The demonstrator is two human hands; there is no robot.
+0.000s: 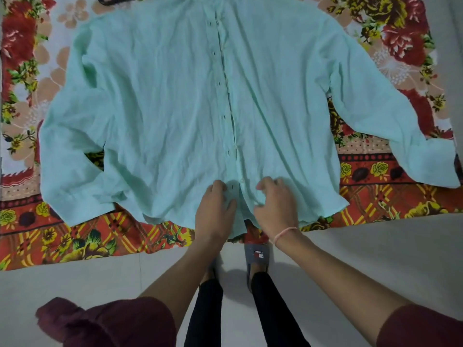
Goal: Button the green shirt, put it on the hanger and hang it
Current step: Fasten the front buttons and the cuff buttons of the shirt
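**Item:** green shirt (162,108). Lies flat, front up, on floral bedsheet (75,244). Hem is under my hands, collar end far beyond them. Placket looks unbuttoned along its length, as far as I can see.

**L hand** (215,206): fingers curled, pinching the hole-side edge just beside the lowest buttonhole (231,187).

**R hand** (275,204): fingers curled on the button-side panel, cloth bunched under them. Lowest button (242,181) sits between the hands, just past the fingertips.

**Hanger** (110,0): dark piece, partly cut off, far past L hand. Prob. the hanger, can't confirm.

**Step in hand (my read):** closing the lowest button.

**Method:**
- Level both hems first so no hole gets skipped.
- Hold L pinch right at the slit to keep it open.
- W/ R, tip the button on edge & feed it thru, not flat.
- Then work away from me, one button at a time, smoothing the cloth btwn buttons.

**Risk:** thin cloth may fold under at the slit.
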